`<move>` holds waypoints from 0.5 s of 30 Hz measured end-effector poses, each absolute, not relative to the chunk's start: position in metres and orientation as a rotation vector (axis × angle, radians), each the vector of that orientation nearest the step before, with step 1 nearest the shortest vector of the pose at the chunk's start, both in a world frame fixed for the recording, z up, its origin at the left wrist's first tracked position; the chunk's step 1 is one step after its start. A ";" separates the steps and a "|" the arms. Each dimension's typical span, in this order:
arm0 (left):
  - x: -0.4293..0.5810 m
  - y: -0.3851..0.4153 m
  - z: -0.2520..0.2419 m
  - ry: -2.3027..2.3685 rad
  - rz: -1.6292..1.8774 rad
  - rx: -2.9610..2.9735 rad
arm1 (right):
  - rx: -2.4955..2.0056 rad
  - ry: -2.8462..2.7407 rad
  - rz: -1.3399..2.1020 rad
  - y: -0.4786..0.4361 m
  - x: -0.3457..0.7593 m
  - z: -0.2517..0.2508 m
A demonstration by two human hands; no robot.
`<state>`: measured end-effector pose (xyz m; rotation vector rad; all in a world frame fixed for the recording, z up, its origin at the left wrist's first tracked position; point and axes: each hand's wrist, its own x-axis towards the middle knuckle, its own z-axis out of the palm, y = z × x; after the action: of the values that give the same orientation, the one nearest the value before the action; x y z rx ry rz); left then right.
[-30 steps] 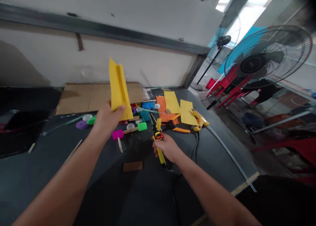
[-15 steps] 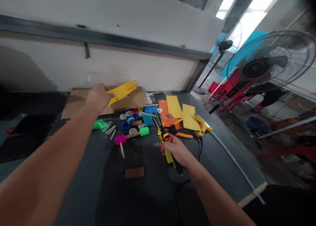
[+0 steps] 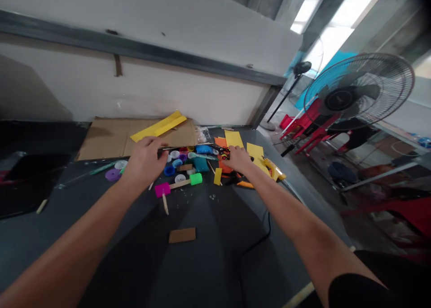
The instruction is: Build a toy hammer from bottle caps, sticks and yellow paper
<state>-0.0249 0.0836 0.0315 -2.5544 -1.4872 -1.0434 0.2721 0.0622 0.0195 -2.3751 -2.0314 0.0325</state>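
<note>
- Folded yellow paper sheet [image 3: 158,126]: lying aslant on flat brown cardboard [image 3: 109,142], at the back of the dark grey tabletop [image 3: 205,249].
- Left hand [image 3: 145,165]: close to the sheet's left end, thumb and forefinger parted by a modest gap; cannot tell whether touching anything below.
- Right hand [image 3: 239,160]: palm down over a black hand tool with red and yellow markings [image 3: 223,152]; cannot tell whether gripping it or only resting on it.
- Around that tool: bright orange paper [image 3: 220,141], with a flat yellow paper rectangle [image 3: 235,138] just beside.
- Between the hands: round blue plastic cap [image 3: 169,170], among other coloured caps.
- Nearer the front: magenta plastic block [image 3: 162,190], joined by a pale wooden stick [image 3: 180,183] to a bright green plastic block [image 3: 195,178].
</note>
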 end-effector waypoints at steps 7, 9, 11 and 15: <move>-0.049 0.061 0.034 -1.596 -0.686 -2.967 | -2.024 -2.153 -0.065 0.036 0.270 0.025; -0.057 0.060 0.034 -1.580 -0.453 -3.138 | -1.959 -2.188 0.064 0.022 0.264 0.027; -0.065 0.060 0.032 -1.588 -0.304 -3.245 | -1.955 -2.209 0.169 0.012 0.258 0.025; -0.073 0.058 0.021 -1.671 -0.216 -3.341 | -1.961 -2.222 0.204 0.008 0.253 0.019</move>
<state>-0.0734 0.0577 0.0213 -3.3413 -1.6713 -0.2162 0.2529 0.0078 0.0188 -1.9607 -2.2222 0.2043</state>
